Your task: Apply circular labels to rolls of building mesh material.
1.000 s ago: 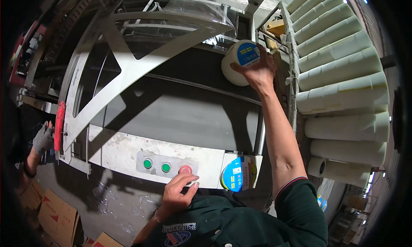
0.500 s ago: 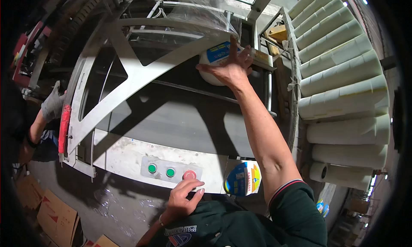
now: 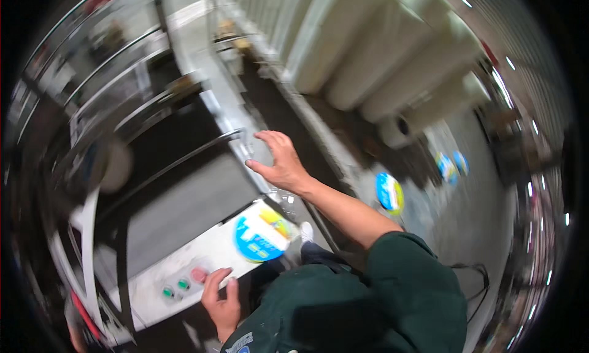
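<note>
My right hand (image 3: 281, 163) is in mid-air beside the machine's right rail, fingers spread and nothing in it. My left hand (image 3: 222, 301) hovers at the front edge of the white control panel (image 3: 147, 304), its thumb and fingers apart. Its fingertips are close to the round red button (image 3: 198, 274); whether they touch it I cannot tell. Two green buttons (image 3: 183, 284) sit left of the red one. On the panel's right end lies a round blue, white and yellow printed item (image 3: 261, 233). A pale round shape (image 3: 115, 163), blurred, is on the machine's dark bed.
Big white film rolls (image 3: 392, 52) stand in a row beyond a low ledge. More round blue and yellow items, including a nearer one (image 3: 388, 192), are on the floor at right. A white metal arm (image 3: 90, 242) rises at left. A black cable (image 3: 475, 273) hangs at lower right.
The view has swung to the right and is blurred. My right hand has left the round white, blue-labelled item under the metal frame and come away empty. My left hand stays near the red button.
</note>
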